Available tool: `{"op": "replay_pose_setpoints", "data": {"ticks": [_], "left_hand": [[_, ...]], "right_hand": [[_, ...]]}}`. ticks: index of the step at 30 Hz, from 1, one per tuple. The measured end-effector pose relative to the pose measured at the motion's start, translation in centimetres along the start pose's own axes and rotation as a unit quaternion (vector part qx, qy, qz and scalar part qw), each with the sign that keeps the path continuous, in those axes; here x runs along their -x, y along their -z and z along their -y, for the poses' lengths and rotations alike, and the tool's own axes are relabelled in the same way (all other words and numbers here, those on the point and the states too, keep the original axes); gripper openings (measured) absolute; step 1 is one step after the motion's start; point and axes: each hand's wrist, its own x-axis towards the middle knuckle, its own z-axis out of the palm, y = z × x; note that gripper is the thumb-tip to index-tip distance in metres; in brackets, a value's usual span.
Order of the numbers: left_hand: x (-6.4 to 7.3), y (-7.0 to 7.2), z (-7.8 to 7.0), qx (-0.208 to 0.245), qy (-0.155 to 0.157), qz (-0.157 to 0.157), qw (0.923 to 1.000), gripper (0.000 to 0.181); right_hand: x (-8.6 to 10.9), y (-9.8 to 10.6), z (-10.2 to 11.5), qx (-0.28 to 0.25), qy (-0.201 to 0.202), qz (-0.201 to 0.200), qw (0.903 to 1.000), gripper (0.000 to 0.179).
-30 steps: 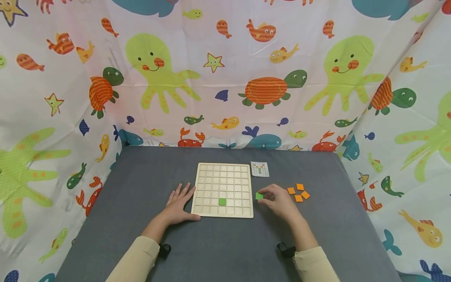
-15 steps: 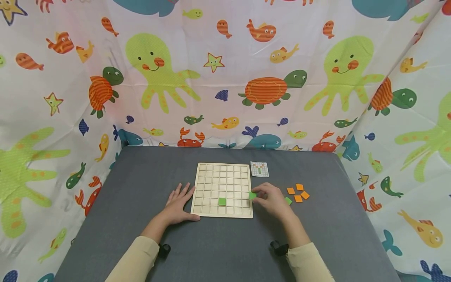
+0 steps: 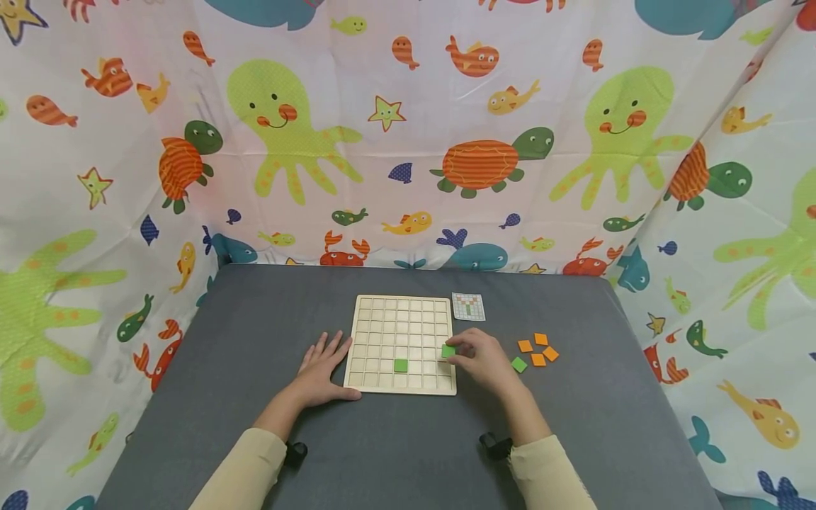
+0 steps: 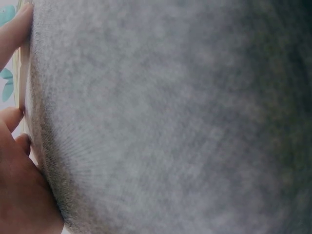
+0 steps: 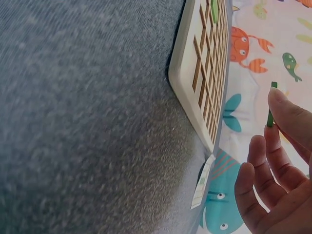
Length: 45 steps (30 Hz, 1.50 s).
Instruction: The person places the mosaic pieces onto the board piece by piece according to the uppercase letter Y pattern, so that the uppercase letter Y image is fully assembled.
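Observation:
A pale wooden grid board (image 3: 376,333) lies on the grey table, one green square tile (image 3: 400,365) set in a cell of its lower rows. My left hand (image 3: 317,374) rests with fingers spread against the board's left edge, the thumb at its near corner. In the left wrist view, fingers (image 4: 14,29) touch the board's side. Between thumb and fingertips my right hand (image 3: 479,358) pinches another green tile (image 3: 448,351), over the board's right edge. Seen edge-on in the right wrist view, that held tile (image 5: 272,105) is raised above the board.
Right of my right hand lie a loose green tile (image 3: 519,365) and several orange tiles (image 3: 540,339). A small card (image 3: 468,307) printed with a coloured grid pattern sits by the board's far right corner. A sea-animal curtain (image 3: 408,142) surrounds the grey table (image 3: 382,453).
My right hand has moved left with its green tile, from beside the board to over its right edge. This uncovers the loose green tile near the orange ones. My left hand stays put.

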Motion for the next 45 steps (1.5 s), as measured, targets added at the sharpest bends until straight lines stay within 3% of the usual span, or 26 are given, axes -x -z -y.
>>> {"op": "replay_pose_setpoints", "data": {"ticks": [14, 45], "left_hand": [[0.0, 0.1, -0.1, 0.0, 0.0, 0.002, 1.0, 0.121], [0.1, 0.1, 0.0, 0.003, -0.013, -0.01, 0.9999, 0.122]], "right_hand": [[-1.0, -0.9, 1.3, -0.008, 0.018, 0.002, 0.9998, 0.026], [-4.0, -4.0, 3.1, -0.037, 0.022, 0.045, 0.9981, 0.025]]}}
